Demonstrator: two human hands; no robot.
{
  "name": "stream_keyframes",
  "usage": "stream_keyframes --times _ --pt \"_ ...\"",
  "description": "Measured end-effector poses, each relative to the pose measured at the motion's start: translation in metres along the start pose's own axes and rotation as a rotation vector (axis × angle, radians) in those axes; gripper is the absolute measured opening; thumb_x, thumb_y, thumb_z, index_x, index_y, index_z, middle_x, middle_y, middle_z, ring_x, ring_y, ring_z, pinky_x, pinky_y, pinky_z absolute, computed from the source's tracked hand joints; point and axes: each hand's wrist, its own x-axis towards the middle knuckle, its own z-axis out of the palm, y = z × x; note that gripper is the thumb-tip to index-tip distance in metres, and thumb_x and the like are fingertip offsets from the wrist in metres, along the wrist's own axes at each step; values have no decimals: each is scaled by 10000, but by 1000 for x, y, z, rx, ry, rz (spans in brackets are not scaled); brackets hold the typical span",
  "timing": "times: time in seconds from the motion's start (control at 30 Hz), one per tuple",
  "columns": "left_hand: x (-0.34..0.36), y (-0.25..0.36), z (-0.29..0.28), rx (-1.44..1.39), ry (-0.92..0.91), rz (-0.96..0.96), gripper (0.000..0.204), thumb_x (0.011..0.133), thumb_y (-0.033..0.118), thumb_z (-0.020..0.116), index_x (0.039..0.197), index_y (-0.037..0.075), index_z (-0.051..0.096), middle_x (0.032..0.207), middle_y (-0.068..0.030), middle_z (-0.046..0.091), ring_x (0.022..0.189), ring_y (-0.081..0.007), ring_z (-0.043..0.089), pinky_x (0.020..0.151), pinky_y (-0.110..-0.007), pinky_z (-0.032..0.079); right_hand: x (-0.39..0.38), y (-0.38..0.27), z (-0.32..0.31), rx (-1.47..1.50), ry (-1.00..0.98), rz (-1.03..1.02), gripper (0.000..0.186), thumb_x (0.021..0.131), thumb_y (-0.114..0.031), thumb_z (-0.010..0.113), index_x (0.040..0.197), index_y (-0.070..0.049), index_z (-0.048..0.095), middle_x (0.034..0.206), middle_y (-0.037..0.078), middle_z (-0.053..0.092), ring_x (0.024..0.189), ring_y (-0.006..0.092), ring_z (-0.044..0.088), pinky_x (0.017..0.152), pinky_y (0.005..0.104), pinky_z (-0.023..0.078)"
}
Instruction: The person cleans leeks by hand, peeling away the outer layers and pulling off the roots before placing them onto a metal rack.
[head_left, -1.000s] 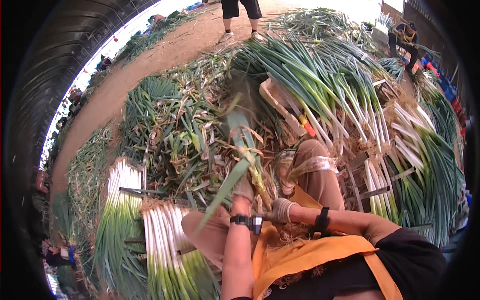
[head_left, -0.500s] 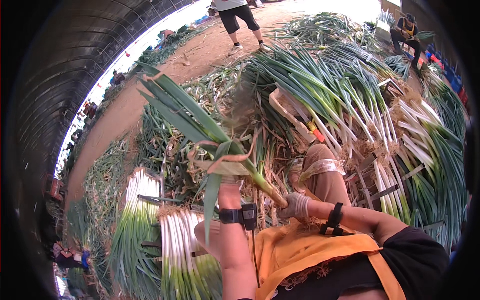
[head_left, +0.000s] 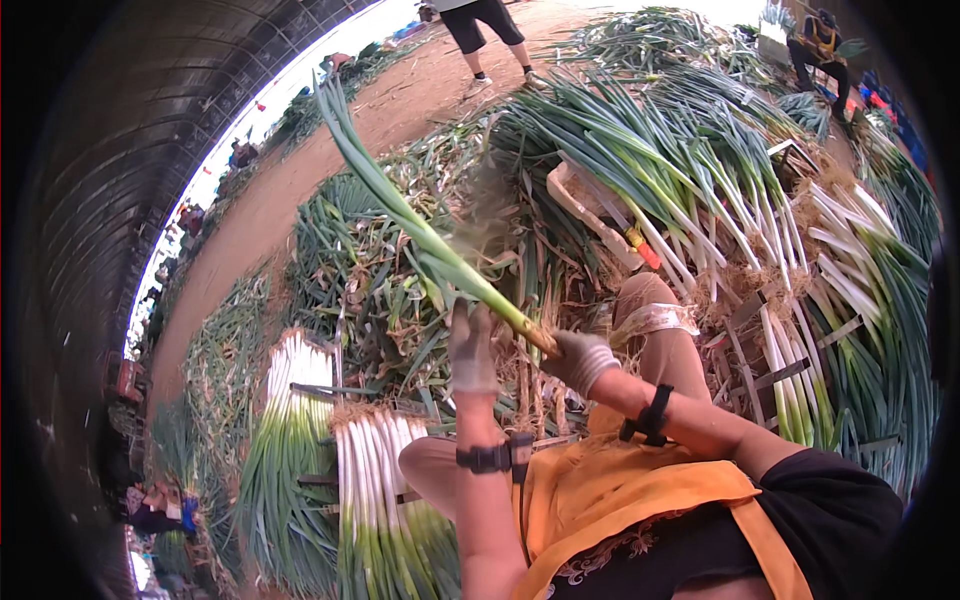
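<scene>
A long green onion (head_left: 430,245) slants up and to the left in front of me, its green leaves reaching far out. My right hand (head_left: 582,362), in a pale glove, is closed round its brownish root end. My left hand (head_left: 472,352), also gloved, is beside the lower stalk with fingers stretched upward and nothing visible in them. Whether its fingertips touch the stalk I cannot tell. Below my left hand lies a heap of stripped leaves (head_left: 380,300).
White-stemmed onion bundles lie in metal racks, one bundle (head_left: 385,470) at lower left, another pile (head_left: 690,190) at right. A pale tray-like frame (head_left: 585,210) with an orange-red piece (head_left: 648,255) stands by my knee. A person (head_left: 490,35) stands ahead; another (head_left: 822,55) sits at far right.
My left hand has come off the stalk and dropped lower. The dry and drooping outer leaves are gone from the onion, which looks slimmer. My right hand still grips the root end.
</scene>
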Motion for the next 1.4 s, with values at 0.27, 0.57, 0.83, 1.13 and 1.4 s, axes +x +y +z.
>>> stream_keyframes --times 0.27,0.57,0.83,1.13,1.4 --pt "-5 -11 -26 -300 146 9 379 852 235 544 1110 -20 434 984 -169 577 792 -256 604 683 -340 515 -20 -18 3 232 -294 96 391 621 -264 734 924 -48 611 649 55 585 573 104 511 542 293 447" --pt "10 -16 -29 -469 209 -35 336 894 284 421 1073 17 518 993 -108 594 871 -248 569 741 -408 479 -27 -18 38 653 -213 111 283 663 -154 699 907 -40 612 677 -23 563 615 54 476 551 241 425" --pt "-38 -30 3 1029 123 -146 302 831 90 462 1119 4 487 1006 -133 581 888 -226 572 781 -315 464 -13 -22 24 640 -118 -60 227 669 -110 659 872 -18 617 689 33 618 626 63 510 551 252 448" --pt "-46 79 -26 -309 -238 252 523 798 252 617 1232 77 383 973 -91 543 804 -168 508 759 -332 448 -31 -29 8 488 -398 -79 273 662 -178 675 897 -49 626 719 49 629 661 67 525 621 258 457" --pt "-31 109 -34 -255 24 246 359 827 236 571 1121 79 436 893 -103 541 711 -181 509 652 -314 462 26 -74 32 647 -308 -907 335 763 -304 628 904 -5 575 840 129 580 650 231 523 565 333 429"
